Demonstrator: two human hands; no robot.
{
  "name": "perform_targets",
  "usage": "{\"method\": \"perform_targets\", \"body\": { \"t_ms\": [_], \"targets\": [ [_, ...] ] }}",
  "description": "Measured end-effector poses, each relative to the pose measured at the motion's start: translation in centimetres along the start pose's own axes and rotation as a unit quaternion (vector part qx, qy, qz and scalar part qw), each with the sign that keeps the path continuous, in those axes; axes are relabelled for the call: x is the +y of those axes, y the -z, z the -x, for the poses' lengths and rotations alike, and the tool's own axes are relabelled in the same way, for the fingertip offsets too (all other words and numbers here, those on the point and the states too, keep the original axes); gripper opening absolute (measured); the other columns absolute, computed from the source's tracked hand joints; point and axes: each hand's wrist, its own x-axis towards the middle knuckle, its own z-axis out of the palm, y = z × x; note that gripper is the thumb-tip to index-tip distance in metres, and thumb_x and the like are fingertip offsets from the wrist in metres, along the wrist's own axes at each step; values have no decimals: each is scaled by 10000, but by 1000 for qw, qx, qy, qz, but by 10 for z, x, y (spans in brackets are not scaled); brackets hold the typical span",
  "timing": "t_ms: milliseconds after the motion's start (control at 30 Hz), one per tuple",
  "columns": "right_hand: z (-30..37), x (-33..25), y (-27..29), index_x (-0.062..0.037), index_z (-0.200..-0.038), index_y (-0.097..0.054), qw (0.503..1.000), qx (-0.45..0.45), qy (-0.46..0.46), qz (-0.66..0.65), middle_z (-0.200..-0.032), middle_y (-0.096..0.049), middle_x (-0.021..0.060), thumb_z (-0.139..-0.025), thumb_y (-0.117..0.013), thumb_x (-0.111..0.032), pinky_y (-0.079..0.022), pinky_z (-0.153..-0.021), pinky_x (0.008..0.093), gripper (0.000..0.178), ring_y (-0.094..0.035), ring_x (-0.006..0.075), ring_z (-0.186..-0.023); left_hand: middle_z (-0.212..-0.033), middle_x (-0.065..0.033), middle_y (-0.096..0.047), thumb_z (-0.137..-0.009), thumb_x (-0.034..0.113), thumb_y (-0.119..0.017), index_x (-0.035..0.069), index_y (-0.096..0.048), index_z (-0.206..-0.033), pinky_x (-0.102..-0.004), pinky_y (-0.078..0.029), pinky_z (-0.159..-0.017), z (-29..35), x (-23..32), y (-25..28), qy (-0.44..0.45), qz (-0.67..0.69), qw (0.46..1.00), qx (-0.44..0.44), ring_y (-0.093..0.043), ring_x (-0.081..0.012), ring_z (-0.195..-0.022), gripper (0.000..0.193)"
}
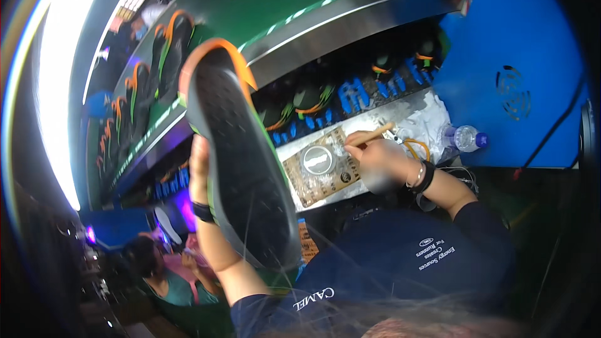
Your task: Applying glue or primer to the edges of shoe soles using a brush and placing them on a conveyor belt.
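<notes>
I am watching a person working at a white table [346, 195], where a brown card [319, 186] is lying. The left hand [199, 166] is holding a big dark sole [241, 163] up in the air, to the left of the card. It is closing around the sole's edge, with the thumb side showing and some fingers hiding behind. The sole is standing tilted, its orange end pointing up and away from the person. The right hand [379, 158] is just beside the card on its right, pinching a wooden stick [380, 131]. The fist is hiding the other end. A round white ring [317, 160] is sitting on the card; I cannot tell if it is a dish or a picture.

I think the work on this sole is going on now, not finished, because one hand is holding it and the other is keeping a stick. The stick is not touching the sole. The sole is looking dark all over, so I cannot tell how much is done. Far past the card, to its left, more soles [139, 91] are standing in a row; I cannot tell whether they are done or waiting.
</notes>
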Motion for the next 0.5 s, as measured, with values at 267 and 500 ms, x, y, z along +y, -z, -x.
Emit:
{"method": "perform_targets", "body": {
  "t_ms": [267,500],
  "targets": [
    [-12,59,-51,1,-774,-572,989,-123,-11,86,-590,-534,48,-744,-587,-117,-366,-471,232,123,-461,90,-511,-1116,-92,-497,-835,386,-442,60,-423,-1182,-325,-403,-854,122,-135,23,63,293,953,37,-508,-185,-971,477],
    [-11,71,-68,5,-765,-575,977,-160,-46,137,-603,-540,61,-748,-583,-116,-372,-480,229,123,-470,92,-520,-1094,-87,-503,-832,393,-445,55,-427,-1170,-313,-407,-835,151,-142,25,97,303,945,78,-509,-174,-952,478]
  ]
}}
